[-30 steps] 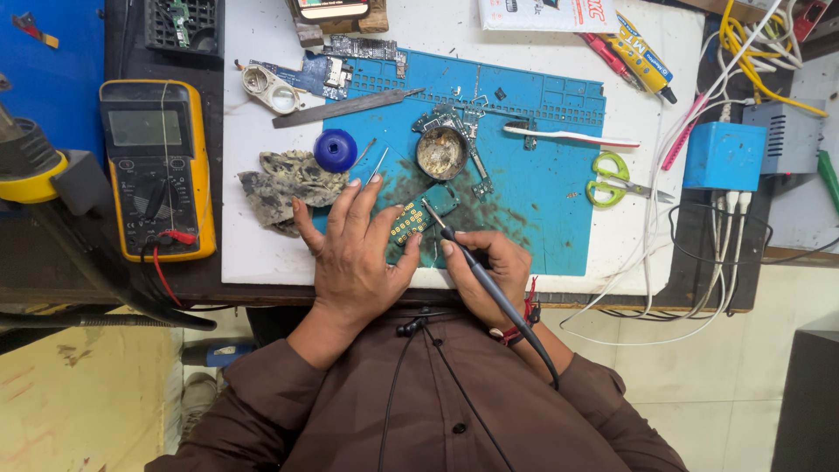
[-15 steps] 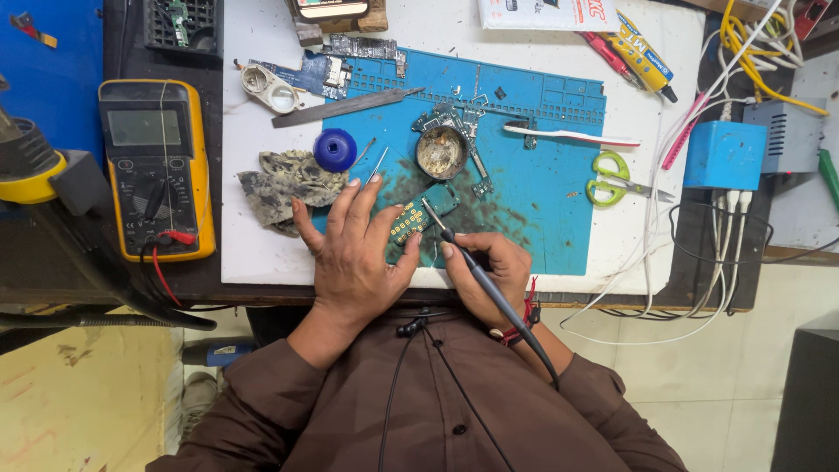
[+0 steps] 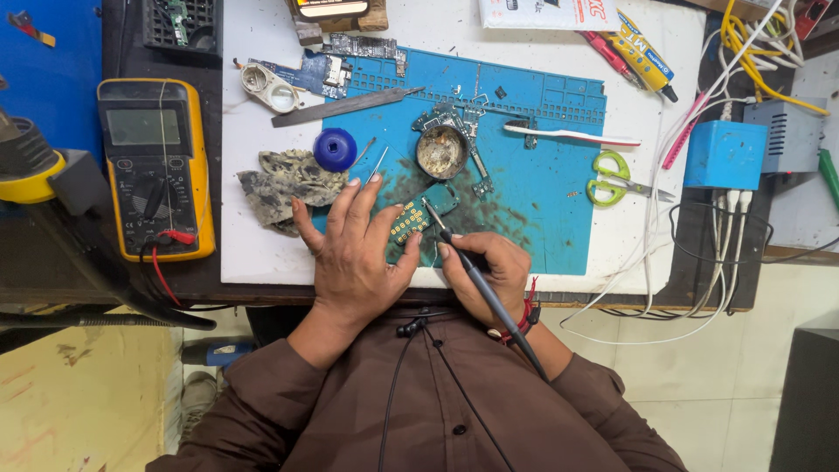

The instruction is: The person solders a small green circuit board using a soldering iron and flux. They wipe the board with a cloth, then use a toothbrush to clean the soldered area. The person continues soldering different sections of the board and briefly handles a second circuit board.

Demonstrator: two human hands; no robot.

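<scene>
Nothing has shifted over the last second: left hand [image 3: 354, 249] stays spread flat, pinning the small circuit board [image 3: 418, 215]; right hand [image 3: 486, 267], closed in a pen grip on the soldering iron [image 3: 463, 262], keeps its tip on the board. Beyond the board, the blue mat [image 3: 542, 188], solder tin [image 3: 441, 151] and white bench [image 3: 262, 253].

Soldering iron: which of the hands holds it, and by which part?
The right hand holds the soldering iron like a pen, by the grip just behind the metal tip. The left hand presses flat on the small circuit board, gripping nothing.
</scene>
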